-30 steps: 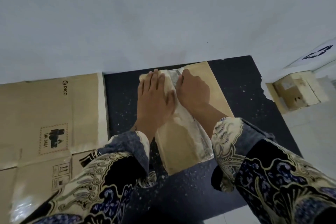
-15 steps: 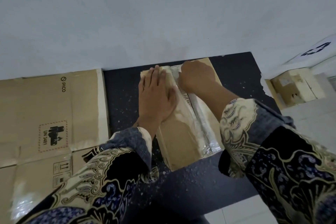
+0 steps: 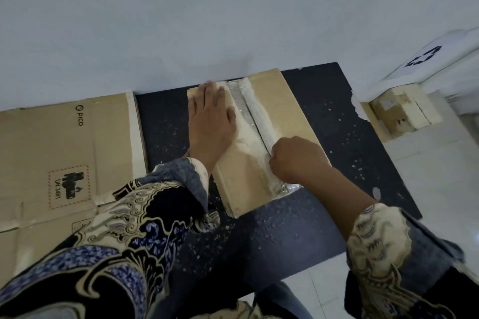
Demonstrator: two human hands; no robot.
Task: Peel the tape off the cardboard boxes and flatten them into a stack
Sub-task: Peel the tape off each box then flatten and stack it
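Observation:
A small brown cardboard box (image 3: 290, 101) lies on a black mat (image 3: 337, 116) against the white wall. A strip of clear tape (image 3: 255, 116) runs along its middle seam, partly lifted, with torn whitish paper beside it. My left hand (image 3: 210, 122) presses flat on the left half of the box, fingers straight. My right hand (image 3: 295, 156) is curled into a fist at the seam and pinches the tape near the box's middle. The near end of the tape shines at the box's front edge.
A large flattened PICO cardboard box (image 3: 64, 153) lies on the floor at the left. Another small taped box (image 3: 399, 111) sits under a white shelf at the right. Paper crumbs speckle the mat. Pale floor tiles (image 3: 440, 184) extend right and front.
My right hand has pulled back along the seam from the box's far end toward me, drawing the tape up. My left hand has stayed pressed on the box.

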